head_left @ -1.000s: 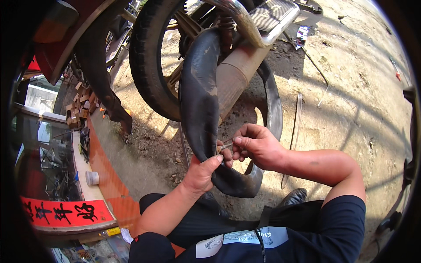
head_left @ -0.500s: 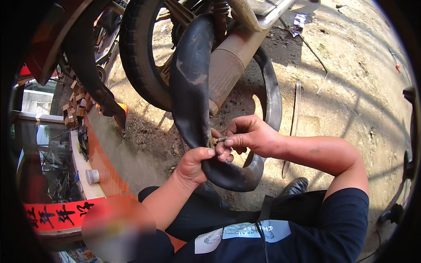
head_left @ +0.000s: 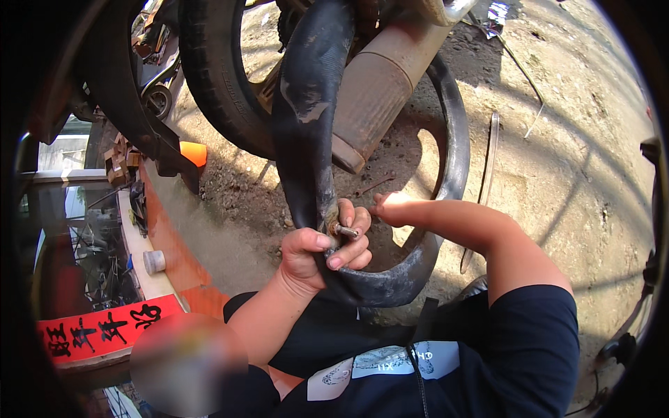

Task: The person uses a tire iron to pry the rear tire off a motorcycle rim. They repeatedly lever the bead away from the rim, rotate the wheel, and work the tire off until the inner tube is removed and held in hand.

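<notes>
My left hand (head_left: 310, 254) grips a black rubber inner tube (head_left: 306, 111), fingers wrapped round it beside the metal valve stem (head_left: 345, 230). The stem sticks out between the thumb and fingers. The tube forms a large loop, its left side rising past the exhaust and its lower bend above my legs. My right hand (head_left: 391, 210) is apart from the stem, reaching over the ground within the loop. Bright light and its angle obscure the fingers. Just beyond it lies a thin, rusty metal tool (head_left: 375, 184) on the dirt.
A motorcycle's rear tyre (head_left: 219, 90) and rusty muffler (head_left: 373, 97) stand close ahead. On the dirt at right lies a long flat metal bar (head_left: 490, 160). An orange cup-like object (head_left: 194, 153), a white tub (head_left: 154, 262) and a red banner (head_left: 104, 327) are at left.
My right hand has let go of the valve stem and moved right and away from it, leaving the stem exposed. My left hand still holds the tube.
</notes>
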Action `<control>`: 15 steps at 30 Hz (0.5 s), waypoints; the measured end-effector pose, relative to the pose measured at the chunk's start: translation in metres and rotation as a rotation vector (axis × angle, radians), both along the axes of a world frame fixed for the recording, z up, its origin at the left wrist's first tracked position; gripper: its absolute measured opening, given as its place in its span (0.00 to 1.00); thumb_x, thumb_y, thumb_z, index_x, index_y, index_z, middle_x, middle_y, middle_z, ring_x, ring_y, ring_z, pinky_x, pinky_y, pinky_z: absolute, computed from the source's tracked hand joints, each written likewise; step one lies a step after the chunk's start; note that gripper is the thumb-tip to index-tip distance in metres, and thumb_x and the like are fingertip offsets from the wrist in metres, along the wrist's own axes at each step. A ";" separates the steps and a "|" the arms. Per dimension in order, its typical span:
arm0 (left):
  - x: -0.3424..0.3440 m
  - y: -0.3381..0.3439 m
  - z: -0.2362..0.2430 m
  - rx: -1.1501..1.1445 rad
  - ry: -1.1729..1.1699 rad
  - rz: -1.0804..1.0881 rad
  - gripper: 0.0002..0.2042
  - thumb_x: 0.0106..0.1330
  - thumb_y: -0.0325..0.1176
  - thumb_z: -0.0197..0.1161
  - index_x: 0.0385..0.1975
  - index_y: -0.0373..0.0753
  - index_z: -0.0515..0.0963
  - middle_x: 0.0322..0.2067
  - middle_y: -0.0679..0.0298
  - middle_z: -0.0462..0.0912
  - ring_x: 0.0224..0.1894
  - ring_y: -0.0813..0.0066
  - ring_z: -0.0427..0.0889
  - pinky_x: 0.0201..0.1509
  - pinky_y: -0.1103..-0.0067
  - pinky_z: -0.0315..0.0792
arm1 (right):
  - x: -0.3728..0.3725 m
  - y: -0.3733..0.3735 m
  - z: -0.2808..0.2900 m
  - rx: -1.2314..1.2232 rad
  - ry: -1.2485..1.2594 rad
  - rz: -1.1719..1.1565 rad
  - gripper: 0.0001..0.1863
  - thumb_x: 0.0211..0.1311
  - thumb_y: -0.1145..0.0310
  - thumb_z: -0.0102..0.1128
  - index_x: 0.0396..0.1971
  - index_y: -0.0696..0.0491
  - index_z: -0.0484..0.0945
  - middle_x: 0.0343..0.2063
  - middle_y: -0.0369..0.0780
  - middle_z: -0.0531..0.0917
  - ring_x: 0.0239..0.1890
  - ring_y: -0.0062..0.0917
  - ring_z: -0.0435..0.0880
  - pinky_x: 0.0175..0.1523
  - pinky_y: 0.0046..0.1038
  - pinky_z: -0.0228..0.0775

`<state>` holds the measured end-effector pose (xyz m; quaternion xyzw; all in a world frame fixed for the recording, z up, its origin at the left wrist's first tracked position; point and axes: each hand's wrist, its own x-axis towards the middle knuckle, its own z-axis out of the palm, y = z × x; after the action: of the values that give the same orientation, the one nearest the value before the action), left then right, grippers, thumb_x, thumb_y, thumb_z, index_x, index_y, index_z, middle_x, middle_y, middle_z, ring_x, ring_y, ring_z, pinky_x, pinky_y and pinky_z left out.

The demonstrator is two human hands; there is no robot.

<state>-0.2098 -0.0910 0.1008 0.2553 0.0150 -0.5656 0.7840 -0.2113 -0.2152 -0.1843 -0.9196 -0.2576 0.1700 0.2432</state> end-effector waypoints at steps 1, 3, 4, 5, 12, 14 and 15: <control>0.000 0.001 -0.001 0.023 -0.017 0.025 0.13 0.49 0.29 0.60 0.35 0.36 0.72 0.34 0.63 0.71 0.18 0.81 0.71 0.28 0.80 0.58 | -0.004 0.015 -0.011 -0.033 -0.125 0.085 0.16 0.55 0.67 0.56 0.44 0.48 0.79 0.39 0.43 0.80 0.45 0.38 0.80 0.39 0.42 0.74; -0.001 0.001 -0.004 0.024 -0.020 0.058 0.14 0.47 0.28 0.60 0.36 0.37 0.74 0.34 0.62 0.72 0.24 0.79 0.72 0.33 0.79 0.60 | -0.013 0.044 -0.076 0.177 -0.486 0.099 0.14 0.54 0.66 0.55 0.41 0.51 0.80 0.35 0.40 0.79 0.44 0.36 0.78 0.38 0.39 0.73; -0.001 0.009 -0.003 0.063 -0.038 0.100 0.14 0.47 0.28 0.60 0.36 0.37 0.74 0.35 0.63 0.72 0.25 0.79 0.71 0.34 0.80 0.61 | -0.002 0.061 -0.069 0.003 -0.475 0.256 0.14 0.53 0.66 0.56 0.39 0.52 0.80 0.33 0.40 0.79 0.43 0.34 0.78 0.38 0.37 0.73; -0.003 0.010 -0.003 0.080 -0.041 0.118 0.14 0.47 0.28 0.60 0.37 0.37 0.74 0.35 0.63 0.72 0.26 0.79 0.71 0.35 0.80 0.61 | 0.001 0.071 -0.083 0.080 -0.470 0.206 0.12 0.53 0.65 0.55 0.35 0.54 0.80 0.31 0.40 0.79 0.40 0.34 0.78 0.38 0.37 0.73; -0.007 0.003 -0.012 0.048 -0.002 0.096 0.17 0.47 0.27 0.61 0.40 0.39 0.76 0.38 0.61 0.74 0.30 0.77 0.71 0.42 0.78 0.63 | 0.000 0.047 -0.094 0.208 -0.340 0.028 0.10 0.52 0.66 0.51 0.23 0.57 0.77 0.26 0.44 0.78 0.31 0.38 0.81 0.33 0.37 0.76; -0.008 0.002 -0.007 0.074 -0.006 0.081 0.17 0.48 0.27 0.61 0.41 0.39 0.75 0.41 0.58 0.75 0.31 0.76 0.72 0.43 0.77 0.63 | 0.000 0.038 -0.080 0.176 -0.191 0.039 0.08 0.50 0.68 0.55 0.25 0.56 0.78 0.28 0.44 0.80 0.33 0.39 0.82 0.35 0.37 0.77; -0.008 0.001 -0.005 0.079 -0.007 0.070 0.18 0.48 0.27 0.62 0.42 0.39 0.75 0.42 0.57 0.76 0.32 0.76 0.73 0.44 0.76 0.63 | 0.000 0.030 -0.071 0.167 -0.081 0.037 0.07 0.49 0.68 0.57 0.25 0.56 0.78 0.30 0.44 0.81 0.34 0.39 0.83 0.36 0.38 0.77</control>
<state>-0.2178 -0.0900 0.0961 0.2874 0.0438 -0.5359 0.7926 -0.2117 -0.1856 -0.2556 -0.8972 -0.2977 0.1149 0.3053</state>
